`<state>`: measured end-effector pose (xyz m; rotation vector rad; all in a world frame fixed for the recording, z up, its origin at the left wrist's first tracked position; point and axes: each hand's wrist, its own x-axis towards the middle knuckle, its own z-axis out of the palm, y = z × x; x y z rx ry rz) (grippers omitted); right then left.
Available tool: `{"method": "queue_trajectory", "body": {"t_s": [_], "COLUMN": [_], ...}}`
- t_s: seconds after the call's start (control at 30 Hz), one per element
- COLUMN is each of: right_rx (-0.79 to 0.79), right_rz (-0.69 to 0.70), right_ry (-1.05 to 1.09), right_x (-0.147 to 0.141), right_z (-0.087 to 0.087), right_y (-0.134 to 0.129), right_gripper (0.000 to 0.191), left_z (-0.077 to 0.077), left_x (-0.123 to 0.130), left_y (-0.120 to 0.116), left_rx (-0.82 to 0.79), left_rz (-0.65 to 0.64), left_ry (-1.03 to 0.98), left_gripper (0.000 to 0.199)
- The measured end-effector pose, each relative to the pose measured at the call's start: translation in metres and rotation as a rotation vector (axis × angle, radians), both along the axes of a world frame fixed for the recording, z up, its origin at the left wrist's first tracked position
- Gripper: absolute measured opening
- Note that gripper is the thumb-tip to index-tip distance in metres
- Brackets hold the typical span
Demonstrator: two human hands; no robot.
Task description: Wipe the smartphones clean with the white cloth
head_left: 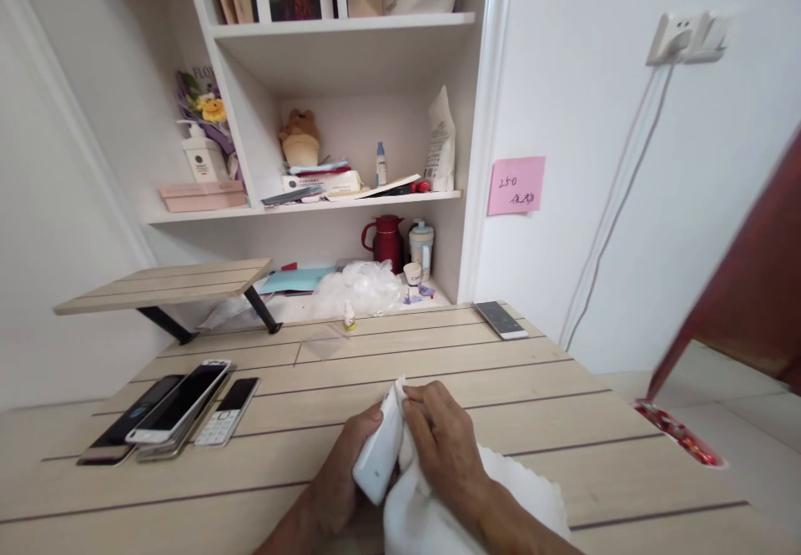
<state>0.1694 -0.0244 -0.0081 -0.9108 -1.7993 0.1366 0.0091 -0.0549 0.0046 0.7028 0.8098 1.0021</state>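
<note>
Left hand (338,476) curled round white bottle (377,455), right hand (443,446) pinching white cloth (450,509) against it, bottle only partly covered

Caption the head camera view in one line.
Left hand holds a white plastic container; right hand presses a white cloth against it.

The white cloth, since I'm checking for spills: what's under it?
The white cloth lies over the plank desk; the surface beneath it is covered, so any spill there cannot be seen.
</note>
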Motion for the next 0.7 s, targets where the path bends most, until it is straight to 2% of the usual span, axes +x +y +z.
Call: {"method": "queue_trajectory", "body": {"t_s": [0.13, 0.2, 0.33, 0.43, 0.57, 0.7], "right_rx": [0.081, 0.080, -0.056, -0.114, -0.105, -0.220], "right_rz": [0.085, 0.080, 0.000, 0.031, 0.099, 0.095], "right_ry": [-0.079, -0.067, 0.100, 0.182, 0.190, 0.177], "right_x": [0.001, 0.001, 0.003, 0.005, 0.006, 0.006], "right_z": [0.001, 0.003, 0.009, 0.012, 0.014, 0.012], "right_y": [-0.004, -0.004, 0.004, 0.006, 0.006, 0.010], "right_gripper": [0.026, 0.026, 0.022, 0.021, 0.022, 0.024], "left_z": [0.009, 0.014, 0.020, 0.021, 0.021, 0.021], "left_x": [0.000, 0.000, 0.000, 0.001, 0.002, 0.001], "left_y": [-0.002, -0.002, -0.003, -0.003, -0.004, -0.003], "left_rx": [0.184, 0.236, 0.266, 0.305, 0.332, 0.326], "left_rz": [-0.020, -0.015, -0.036, -0.063, -0.059, -0.073], "left_ry": [0.058, 0.101, 0.154, 0.171, 0.173, 0.214], "left_gripper": [0.031, 0.031, 0.035, 0.036, 0.036, 0.038]}}
